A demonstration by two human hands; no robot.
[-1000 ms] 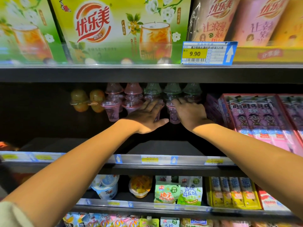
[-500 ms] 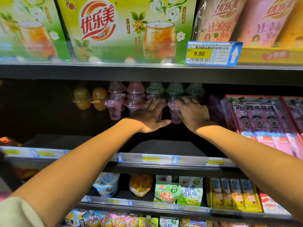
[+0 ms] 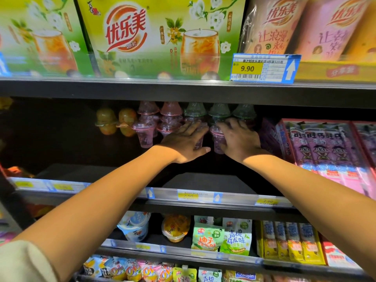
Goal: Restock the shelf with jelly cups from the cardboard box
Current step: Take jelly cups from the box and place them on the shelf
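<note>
Jelly cups (image 3: 145, 131) stand stacked at the back of the dark middle shelf (image 3: 203, 183). The left hand (image 3: 185, 142) presses them with straight fingers; the right hand (image 3: 241, 139) rests on them, its grip too blurred to tell.

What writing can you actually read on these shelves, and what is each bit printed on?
"优乐美": green and yellow cardboard tea box, top shelf.
"9.90": yellow and blue paper price tag.
"让浪漫": pink plastic-wrapped cup pack.
"柚子": green foil pouch.
"青提乌龙味": pale green pouch.
Too blurred: yellow shelf-edge tags. Nothing legible on the clear plastic jelly cups.
</note>
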